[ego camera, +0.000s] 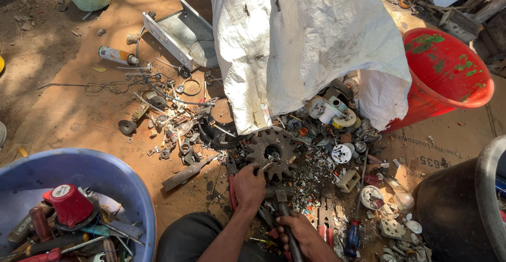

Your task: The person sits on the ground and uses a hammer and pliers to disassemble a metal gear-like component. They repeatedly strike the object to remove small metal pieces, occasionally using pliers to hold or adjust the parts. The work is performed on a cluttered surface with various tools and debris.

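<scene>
One hammer [284, 214] (right hand [300, 233]), handle near-upright, head toward gear [273, 151].

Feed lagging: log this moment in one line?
left hand: on gear | right hand: grips hammer | scrap around

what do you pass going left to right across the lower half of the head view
blue tub of tools → left hand → right hand on a hammer → blue-handled screwdriver → dark drum

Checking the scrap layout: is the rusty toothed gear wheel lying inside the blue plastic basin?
No, the rusty toothed gear wheel lies on the ground, apart from the blue plastic basin.
</scene>
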